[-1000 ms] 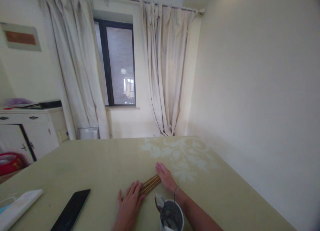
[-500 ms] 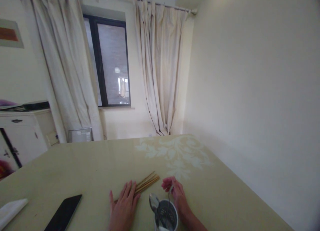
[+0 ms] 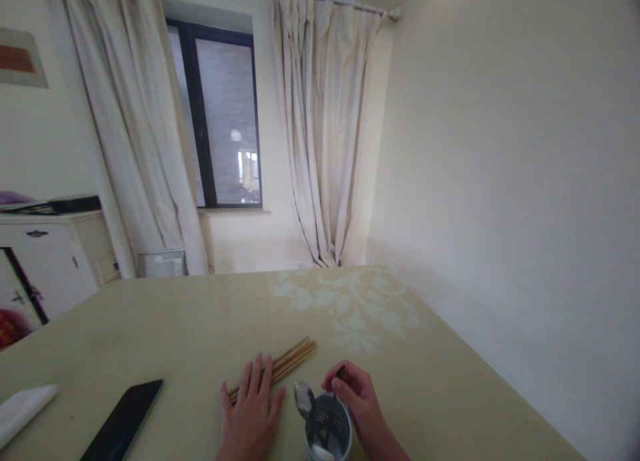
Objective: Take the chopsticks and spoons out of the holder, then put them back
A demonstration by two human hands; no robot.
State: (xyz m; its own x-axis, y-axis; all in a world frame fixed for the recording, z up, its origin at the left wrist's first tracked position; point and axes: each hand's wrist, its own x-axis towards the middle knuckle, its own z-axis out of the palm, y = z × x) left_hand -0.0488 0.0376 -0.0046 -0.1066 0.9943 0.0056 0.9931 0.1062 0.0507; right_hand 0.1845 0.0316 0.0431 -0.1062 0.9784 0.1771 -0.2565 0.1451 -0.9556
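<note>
My left hand [image 3: 251, 408] lies flat with spread fingers across a bundle of wooden chopsticks [image 3: 295, 358] on the table. The chopsticks slant up to the right, partly hidden under the fingers. To the right stands a metal utensil holder [image 3: 345, 421] with small holes showing inside. One spoon [image 3: 303, 399] leans out of its left side, bowl up, and a white end of something [image 3: 323, 453] shows at its near side. My right hand [image 3: 356, 391] is closed at the holder's far right rim, pinching what looks like a spoon [image 3: 341, 372] by its upper end. Its lower part stands inside the holder.
A dark phone or tablet [image 3: 123, 421] lies left of my left hand, with a white object [image 3: 25, 411] farther left. The green table [image 3: 190, 328] carries a pale leaf pattern and runs along a wall [image 3: 500, 181] on the right. Curtains and a cabinet [image 3: 50, 261] stand beyond.
My right hand has turned and closed its fingers and thumb around the spoon's upper end above the holder. My left hand stays on the chopsticks, its fingers slightly more spread.
</note>
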